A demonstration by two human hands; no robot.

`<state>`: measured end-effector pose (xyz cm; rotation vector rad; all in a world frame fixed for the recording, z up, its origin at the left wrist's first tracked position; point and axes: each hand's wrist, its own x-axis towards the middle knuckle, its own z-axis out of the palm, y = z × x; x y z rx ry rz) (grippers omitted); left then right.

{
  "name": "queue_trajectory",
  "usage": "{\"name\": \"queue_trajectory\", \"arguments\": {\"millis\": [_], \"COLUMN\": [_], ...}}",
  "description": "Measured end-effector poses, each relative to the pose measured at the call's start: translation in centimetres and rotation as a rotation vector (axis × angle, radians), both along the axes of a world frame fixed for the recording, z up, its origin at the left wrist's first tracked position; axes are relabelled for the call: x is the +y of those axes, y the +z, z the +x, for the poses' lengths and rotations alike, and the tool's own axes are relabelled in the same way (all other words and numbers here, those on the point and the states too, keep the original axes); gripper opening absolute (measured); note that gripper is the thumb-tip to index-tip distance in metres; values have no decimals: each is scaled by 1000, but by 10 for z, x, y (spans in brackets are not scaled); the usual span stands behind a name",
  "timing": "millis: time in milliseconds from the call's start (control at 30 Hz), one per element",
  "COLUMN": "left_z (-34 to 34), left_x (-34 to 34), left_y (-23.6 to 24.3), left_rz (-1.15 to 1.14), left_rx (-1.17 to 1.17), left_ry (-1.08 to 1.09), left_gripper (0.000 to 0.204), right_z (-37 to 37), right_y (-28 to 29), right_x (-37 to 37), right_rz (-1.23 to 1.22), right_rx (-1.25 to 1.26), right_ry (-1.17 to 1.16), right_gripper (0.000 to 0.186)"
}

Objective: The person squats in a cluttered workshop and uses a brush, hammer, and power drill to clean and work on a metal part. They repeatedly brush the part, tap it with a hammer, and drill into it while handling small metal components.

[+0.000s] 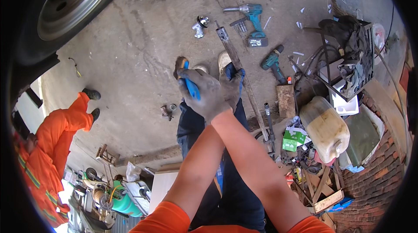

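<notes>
My forearms cross, the right over the left, both in grey gloves. My right hand (204, 91), on the left side of the picture, is closed around the blue handle of a brush (192, 88). The brush has orange edging and dark brown bristles facing left. My left hand (230, 86), partly behind the right wrist, has curled fingers showing blue glove fabric. What it holds, if anything, is hidden. Beside it runs a long, worn metal shaft (251, 91), slanting from upper left to lower right. I cannot tell whether the left fingers touch it.
Ahead lie a teal impact wrench (252, 13), a drill (273, 64) and a shiny metal joint part (200, 26). A yellowed jerrycan (324, 128) and wooden block (286, 101) are at right. Another person in orange (65, 133) is at left, below a vehicle wheel (74, 2).
</notes>
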<state>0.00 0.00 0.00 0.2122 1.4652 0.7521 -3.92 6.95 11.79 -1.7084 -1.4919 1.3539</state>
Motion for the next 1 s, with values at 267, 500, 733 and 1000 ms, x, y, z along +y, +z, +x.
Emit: {"name": "queue_trajectory", "arguments": {"millis": [267,500,733,1000], "left_z": [-12,-11,-5,-7], "left_x": [2,-2,1,1], "left_y": [25,21,11,14], "left_rz": [-24,-25,7,0], "left_rx": [60,68,33,-98], "left_ry": [-19,-3,18,162], "left_gripper": [35,34,36,32], "right_z": [-3,4,-28,94], "right_y": [-2,23,11,2], "right_x": [11,20,-1,44], "right_rz": [2,346,-93,-105], "right_rx": [-137,-132,190,121], "right_ry": [-29,-317,22,-562], "right_gripper": [20,18,17,17]}}
